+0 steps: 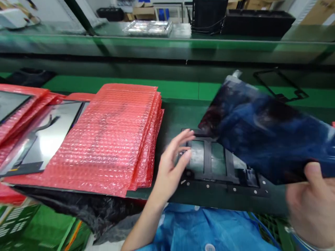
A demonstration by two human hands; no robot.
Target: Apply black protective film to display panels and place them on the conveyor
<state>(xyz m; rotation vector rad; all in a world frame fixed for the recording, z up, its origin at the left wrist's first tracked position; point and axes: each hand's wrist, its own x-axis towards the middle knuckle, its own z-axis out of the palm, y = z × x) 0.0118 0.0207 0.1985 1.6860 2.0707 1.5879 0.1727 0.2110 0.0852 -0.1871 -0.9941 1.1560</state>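
Note:
My right hand (311, 198) grips the near right edge of a dark blue, glossy sheet-like panel (264, 129), thumb on top. The panel is tilted and blurred, with a clear tab at its upper corner. Beneath it on the dark green bench lies a black frame (206, 158) with crossbars and openings; the panel hides part of it. At the frame's left edge is my left hand (174, 164), thumb and fingers apart and nothing between them. Whether its fingertips touch the frame I cannot tell.
Red bubble-wrap bags (104, 139) are stacked left of my left hand. Display panels (49, 132) lie on more red bags further left. A thin black frame (282, 85) rests at the back right. A raised shelf (146, 42) runs behind, and a green crate (39, 226) stands below left.

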